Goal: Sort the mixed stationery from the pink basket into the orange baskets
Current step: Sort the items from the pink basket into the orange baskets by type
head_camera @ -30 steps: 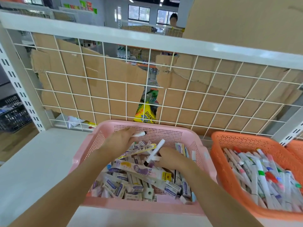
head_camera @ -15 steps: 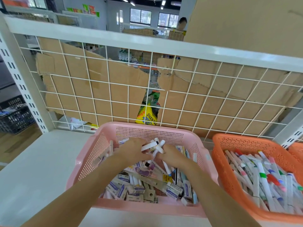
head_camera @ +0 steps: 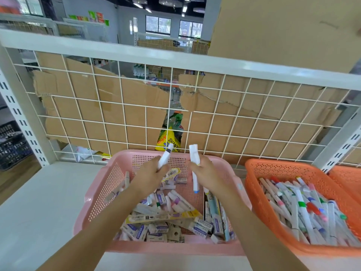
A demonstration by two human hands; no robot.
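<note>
1. Since each hand holds pens above the pink basket point(head_camera: 117, 177), the step in hand looks like carrying them right to the nearest orange basket point(head_camera: 273, 163), which has pens piled in it. I would bring both loads low over its rim and let go only above the pile (dropped early, they could roll onto the shelf point(head_camera: 39, 192)).
2. The left hand point(head_camera: 150, 178) is curled round one white pen point(head_camera: 165, 157), tip up.
3. The right hand point(head_camera: 208, 173) is closed round white pens point(head_camera: 194, 156), with one end poking out below the fist.
</note>
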